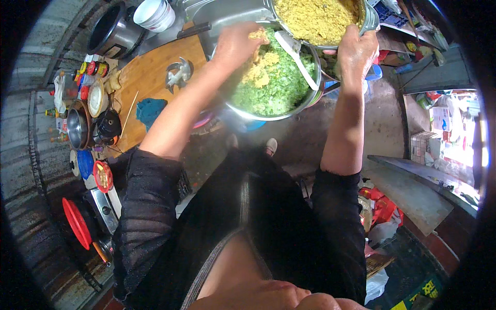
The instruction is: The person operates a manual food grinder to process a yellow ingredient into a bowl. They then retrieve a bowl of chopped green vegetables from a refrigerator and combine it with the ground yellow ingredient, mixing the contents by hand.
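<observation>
My left hand [238, 42] is over a large metal bowl [267, 116] of chopped green vegetables [279, 85]. Yellow crumbly food [259, 36] is in its fingers. More of this food lies in a clump on the greens at the bowl's left side. My right hand [356, 50] grips the rim of a second metal bowl [370, 23], tilted above the far right of the first. That bowl is filled with yellow crumbly mixture [317, 17]. A white plastic utensil [296, 60] leans across the greens to the right bowl rim.
On the left, a wooden board [155, 66] bears a metal chopper blade [179, 73], a teal cloth [150, 111], a chopstick [130, 112] and a black-handled knife [193, 30]. Behind are a metal sink [221, 13], stacked white bowls [155, 15] and a large pot [114, 33].
</observation>
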`<state>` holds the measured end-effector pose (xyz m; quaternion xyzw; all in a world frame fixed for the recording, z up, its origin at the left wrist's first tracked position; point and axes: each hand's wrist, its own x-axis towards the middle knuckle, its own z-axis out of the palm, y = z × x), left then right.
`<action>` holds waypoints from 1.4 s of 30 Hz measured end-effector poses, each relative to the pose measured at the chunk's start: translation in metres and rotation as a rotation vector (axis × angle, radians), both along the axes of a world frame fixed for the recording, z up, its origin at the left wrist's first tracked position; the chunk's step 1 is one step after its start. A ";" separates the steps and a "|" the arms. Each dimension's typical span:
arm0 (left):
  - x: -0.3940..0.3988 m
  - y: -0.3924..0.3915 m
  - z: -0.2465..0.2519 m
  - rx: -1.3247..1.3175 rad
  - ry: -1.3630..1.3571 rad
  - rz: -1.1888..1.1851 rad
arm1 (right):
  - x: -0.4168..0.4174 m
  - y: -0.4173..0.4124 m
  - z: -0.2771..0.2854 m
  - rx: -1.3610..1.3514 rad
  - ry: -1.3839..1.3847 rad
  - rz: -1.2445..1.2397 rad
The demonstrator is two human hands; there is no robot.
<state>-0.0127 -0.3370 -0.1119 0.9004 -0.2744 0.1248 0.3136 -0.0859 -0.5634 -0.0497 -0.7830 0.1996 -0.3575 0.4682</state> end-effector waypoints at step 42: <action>0.054 -0.060 -0.026 0.270 0.670 0.174 | -0.043 -0.066 0.015 0.343 -0.206 -0.041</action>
